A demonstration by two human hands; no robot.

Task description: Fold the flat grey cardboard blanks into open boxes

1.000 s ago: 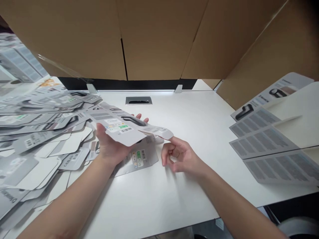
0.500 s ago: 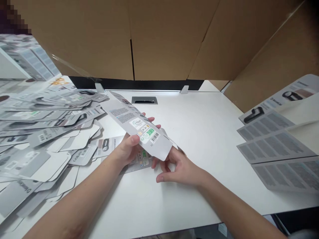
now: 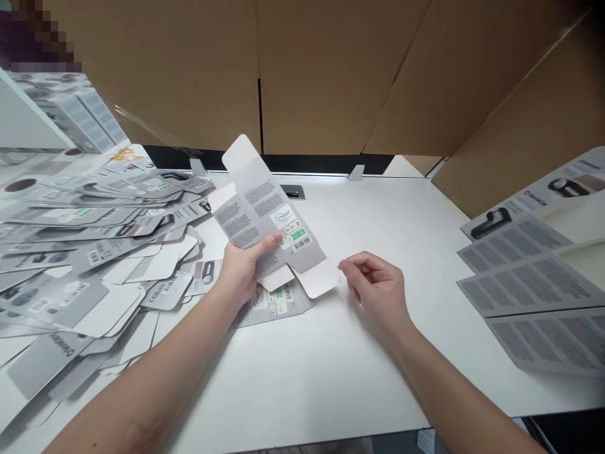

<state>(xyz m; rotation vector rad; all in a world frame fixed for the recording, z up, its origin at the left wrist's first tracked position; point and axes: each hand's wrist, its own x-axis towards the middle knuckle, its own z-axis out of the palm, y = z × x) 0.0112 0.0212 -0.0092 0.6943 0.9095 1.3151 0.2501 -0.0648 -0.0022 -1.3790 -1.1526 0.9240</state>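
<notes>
Left hand [image 3: 240, 270] pinching the carton [image 3: 262, 211], right hand [image 3: 380, 293] curled closed beside the flap [image 3: 316, 279]: one skewed push could crease it!

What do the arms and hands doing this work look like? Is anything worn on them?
They're a person's bare arms: no sleeve shows on the left forearm or right forearm. The left hand and right hand are ungloved, with no watch or bracelet visible.
</notes>
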